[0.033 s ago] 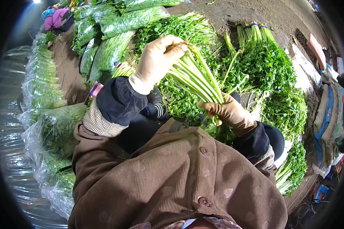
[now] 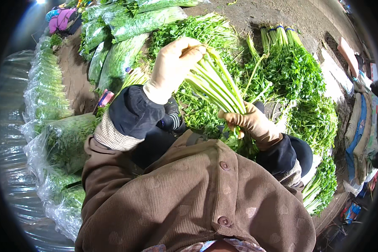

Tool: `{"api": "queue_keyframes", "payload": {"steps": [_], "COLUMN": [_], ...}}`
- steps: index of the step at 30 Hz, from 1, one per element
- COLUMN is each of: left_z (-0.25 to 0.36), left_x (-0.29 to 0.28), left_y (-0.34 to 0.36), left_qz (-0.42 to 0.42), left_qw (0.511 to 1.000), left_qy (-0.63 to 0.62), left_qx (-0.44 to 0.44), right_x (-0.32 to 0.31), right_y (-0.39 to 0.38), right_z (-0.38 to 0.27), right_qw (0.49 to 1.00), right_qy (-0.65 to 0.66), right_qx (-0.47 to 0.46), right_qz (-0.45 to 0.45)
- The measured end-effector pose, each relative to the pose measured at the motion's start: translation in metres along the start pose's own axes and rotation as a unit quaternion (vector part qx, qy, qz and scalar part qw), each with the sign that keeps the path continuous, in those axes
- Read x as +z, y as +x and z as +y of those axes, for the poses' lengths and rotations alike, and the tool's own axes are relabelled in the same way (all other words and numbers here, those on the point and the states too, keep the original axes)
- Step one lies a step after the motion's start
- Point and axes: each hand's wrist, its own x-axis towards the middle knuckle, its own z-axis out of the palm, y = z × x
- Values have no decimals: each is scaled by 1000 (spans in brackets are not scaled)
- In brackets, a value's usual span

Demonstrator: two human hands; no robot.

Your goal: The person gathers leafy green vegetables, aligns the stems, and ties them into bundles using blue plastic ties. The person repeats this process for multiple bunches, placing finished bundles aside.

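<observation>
A bunch of thin celery stalks (image 2: 216,86) is in my gloved right hand (image 2: 253,124), whose fingers wrap round it just above the leaves. The root ends point up and to the left. My left hand (image 2: 176,65), in a pale glove, pinches the outer stalk near its browned root end; the fingers hide part of that end. Loose celery (image 2: 206,33) lies in a heap beyond my hands. To the right of the bunch are several celery bundles (image 2: 281,38) tied with blue bands, their leaves toward me.
Celery in clear plastic bags (image 2: 130,31) is stacked at the far left. A long row of celery (image 2: 50,88) under plastic film runs down the left side. Folded cloths or sacks (image 2: 359,134) lie at the right. Another person in purple (image 2: 63,20) is bent over at the far left.
My left hand and forearm have shifted slightly, the forearm a little to the right, and the pinched stalk bows a bit more. My right hand holds the bunch in the same place.
</observation>
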Motion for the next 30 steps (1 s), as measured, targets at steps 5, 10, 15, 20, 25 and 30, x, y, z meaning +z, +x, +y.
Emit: {"api": "queue_keyframes", "payload": {"steps": [5, 10, 15, 20, 25, 30], "left_z": [6, -4, 1, 5, -46, -105], "left_x": [-31, -49, -14, -10, -70, -17], "left_y": [32, 52, 27, 35, 64, -11], "left_qz": [199, -52, -220, -57, 202, -297], "left_qw": [965, 956, 958, 994, 974, 939], "left_qy": [-143, 132, 139, 47, 80, -69], "left_qx": [94, 258, 116, 80, 65, -158], "right_x": [-3, -1, 6, 4, -8, -15], "right_y": [-2, 1, 2, -1, -1, 19], "right_z": [2, 2, 1, 3, 8, 1], "right_qw": [1000, 1000, 1000, 999, 997, 986], "right_qy": [1, -5, -2, 6, 66, 132], "right_qx": [12, 3, -2, -42, -35, -95], "right_qz": [-13, -12, -4, -15, 4, -19]}}
